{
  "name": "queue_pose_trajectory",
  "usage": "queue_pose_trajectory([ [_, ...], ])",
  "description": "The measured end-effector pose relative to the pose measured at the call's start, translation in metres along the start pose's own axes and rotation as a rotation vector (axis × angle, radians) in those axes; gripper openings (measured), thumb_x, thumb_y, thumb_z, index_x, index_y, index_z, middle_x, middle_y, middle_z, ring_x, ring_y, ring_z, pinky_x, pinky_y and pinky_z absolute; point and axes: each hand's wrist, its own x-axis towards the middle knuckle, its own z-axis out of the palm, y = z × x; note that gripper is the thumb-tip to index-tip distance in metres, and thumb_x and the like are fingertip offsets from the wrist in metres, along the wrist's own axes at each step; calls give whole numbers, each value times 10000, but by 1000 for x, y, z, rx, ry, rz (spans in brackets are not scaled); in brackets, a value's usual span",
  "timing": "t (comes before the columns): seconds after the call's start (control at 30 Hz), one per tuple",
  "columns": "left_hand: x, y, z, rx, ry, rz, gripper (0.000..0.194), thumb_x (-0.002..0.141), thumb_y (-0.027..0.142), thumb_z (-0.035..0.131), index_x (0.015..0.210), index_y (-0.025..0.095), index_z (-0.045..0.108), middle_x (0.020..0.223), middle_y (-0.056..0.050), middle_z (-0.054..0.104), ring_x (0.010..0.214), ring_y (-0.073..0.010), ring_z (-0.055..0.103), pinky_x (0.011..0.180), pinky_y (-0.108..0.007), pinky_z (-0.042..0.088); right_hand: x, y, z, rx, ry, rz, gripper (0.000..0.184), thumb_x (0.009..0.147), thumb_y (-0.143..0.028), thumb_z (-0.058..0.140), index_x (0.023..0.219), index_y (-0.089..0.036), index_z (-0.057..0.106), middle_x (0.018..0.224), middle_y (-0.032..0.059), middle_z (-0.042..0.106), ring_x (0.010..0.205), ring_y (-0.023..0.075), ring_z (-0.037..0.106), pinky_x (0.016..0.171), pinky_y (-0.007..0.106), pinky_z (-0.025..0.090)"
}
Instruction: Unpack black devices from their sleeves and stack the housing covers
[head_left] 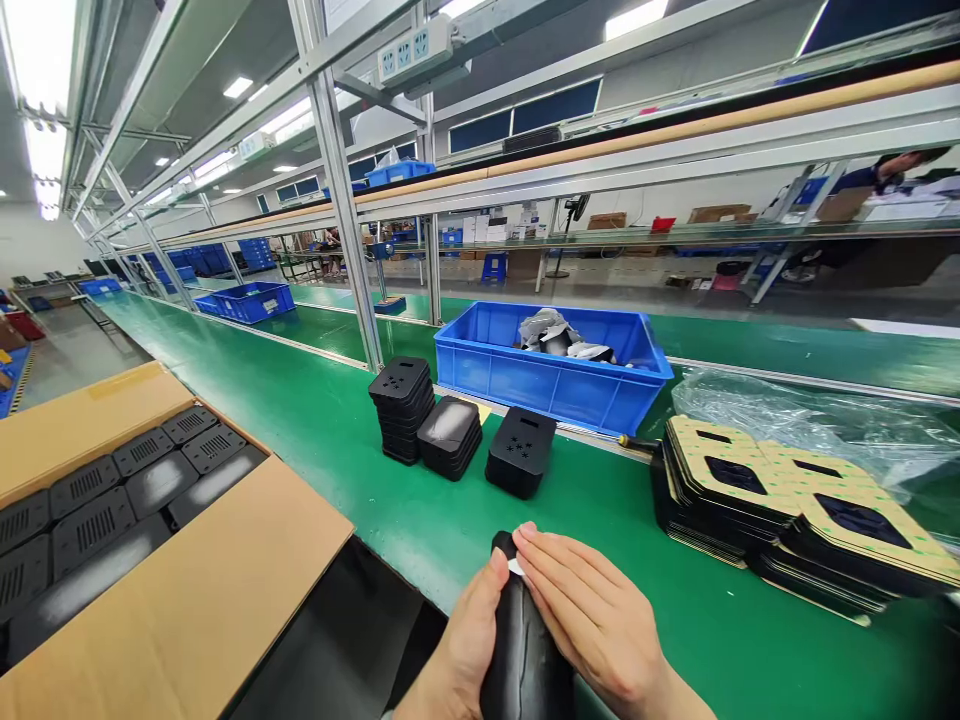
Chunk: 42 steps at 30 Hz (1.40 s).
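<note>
Both my hands are at the bottom centre of the head view, holding a long, glossy black object (525, 660) with creases along its surface. My left hand (457, 640) grips its left side, thumb up near the top end. My right hand (592, 620) lies across it from the right, fingertips at the upper end beside a small white scrap (516, 566). What the scrap is attached to is hidden by my fingers. The object's lower end runs out of the frame.
On the green workbench (360, 480) are black square plates (401, 408) in stacks, and a blue plastic bin (547, 385) holds dark parts. Adhesive-backed black plates (795, 510) are piled on the right, and an open cardboard box (150, 540) of black vented parts is on the left.
</note>
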Motion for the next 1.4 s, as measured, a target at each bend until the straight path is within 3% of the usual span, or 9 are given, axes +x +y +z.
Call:
queue_pose_trajectory([
  [0.2, -1, 5, 1, 2, -33, 57, 528, 885, 466, 606, 1315, 159, 603, 1399, -101, 578, 1419, -257, 367, 1190, -310, 245, -5, -13, 0, -10, -16, 86, 260, 915, -19, 491, 1099, -90, 660, 1086, 135, 724, 1099, 238, 659, 903, 409, 546],
  [0.33, 0, 6, -7, 94, -31, 109, 677, 889, 532, 575, 1471, 237, 394, 1255, -110, 673, 1224, -244, 580, 1125, -398, 352, -5, -21, -6, 104, 28, 429, 284, 934, -146, 556, 1210, -110, 615, 1213, 162, 638, 1096, 227, 640, 880, 334, 568],
  [0.4, -1, 7, -10, 138, -15, 85, 788, 881, 584, 553, 1526, 255, 243, 1172, -124, 705, 1037, -240, 676, 1013, -427, 455, -1, -19, -11, 153, 71, 559, 221, 939, -196, 571, 1144, -158, 642, 1082, 108, 656, 942, 180, 672, 787, 262, 586],
  [0.47, -3, 7, -12, 198, -12, 66, 862, 857, 620, 560, 1538, 238, 195, 1130, -139, 712, 941, -247, 698, 922, -429, 505, 7, -14, -17, 192, 78, 589, 131, 939, -196, 567, 1016, -204, 673, 931, 54, 637, 802, 147, 665, 690, 218, 584],
  [0.6, -8, 5, -12, 281, -63, 40, 803, 864, 612, 552, 1512, 215, 296, 1183, -147, 687, 1004, -285, 679, 962, -477, 475, 23, 0, -24, 294, -21, 471, 143, 927, -133, 553, 969, -201, 671, 903, 58, 616, 792, 142, 653, 646, 205, 577],
  [0.77, -14, 9, -8, 338, -158, 159, 553, 934, 478, 516, 1408, 193, 497, 1383, -104, 579, 1319, -279, 474, 1176, -439, 238, 27, 2, -24, 376, -91, 254, 235, 886, -25, 532, 1009, -178, 662, 854, 63, 630, 780, 157, 637, 673, 270, 569],
  [1.07, -21, 16, 3, 333, -273, 155, 554, 937, 516, 490, 1412, 232, 492, 1421, -85, 556, 1385, -283, 406, 1194, -457, 205, 31, -8, -25, 266, 13, 153, 274, 854, -2, 564, 1054, -161, 664, 809, 57, 678, 731, 167, 625, 650, 324, 532],
  [1.27, -26, 16, 1, 389, -229, 164, 555, 955, 503, 458, 1421, 203, 478, 1487, -87, 488, 1437, -280, 324, 1220, -456, 137, 32, -12, -23, 227, 20, 82, 231, 848, 6, 562, 1018, -122, 653, 821, 64, 699, 768, 167, 636, 682, 334, 518],
  [1.4, -29, 19, 4, 426, -199, 147, 617, 929, 552, 480, 1421, 178, 478, 1502, -102, 464, 1450, -299, 293, 1222, -467, 118, 32, -14, -23, 257, 37, 109, 216, 851, 16, 535, 973, -118, 652, 800, 69, 683, 754, 162, 622, 669, 333, 518],
])
